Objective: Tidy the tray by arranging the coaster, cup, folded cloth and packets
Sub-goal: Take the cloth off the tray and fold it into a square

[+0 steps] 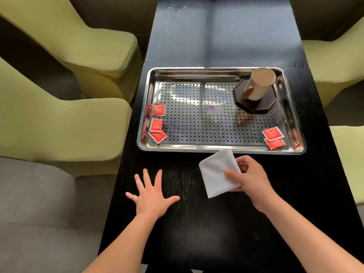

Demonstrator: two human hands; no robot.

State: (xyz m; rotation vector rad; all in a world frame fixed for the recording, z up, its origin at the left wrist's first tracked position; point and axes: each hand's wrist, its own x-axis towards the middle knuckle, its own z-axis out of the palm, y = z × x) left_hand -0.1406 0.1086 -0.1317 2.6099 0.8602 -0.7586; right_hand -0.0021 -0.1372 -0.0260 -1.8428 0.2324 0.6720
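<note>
1. The right grip [250, 174] pinches the folded cloth [216, 172] at its right edge: the thumb lies on top and the other fingers curl behind it.
2. The cloth sits left of that hand, over the desk [197, 233], with its far corner reaching the near rim of the tray [197, 149]. Whether it rests on the desk or is lifted off it cannot be told.
3. The cloth is plain white, folded into a flat square and turned cornerwise like a diamond.
4. The left grip [151, 196] is spread wide, palm down over the desk, fingers straight and holding nothing, well apart from the cloth.
5. On the shiny metal tray with its perforated floor, a cream cup [260, 83] with a brown handle stands on a dark eight-sided coaster [270, 100] in the far right corner.
6. Three red packets [158, 109] lie along the tray's left side, the nearer two overlapping; two more packets [272, 133] overlap in the near right corner.
7. A small sticker [214, 109] sits mid-tray.
8. Green chairs [98, 56] flank the dark desk.
</note>
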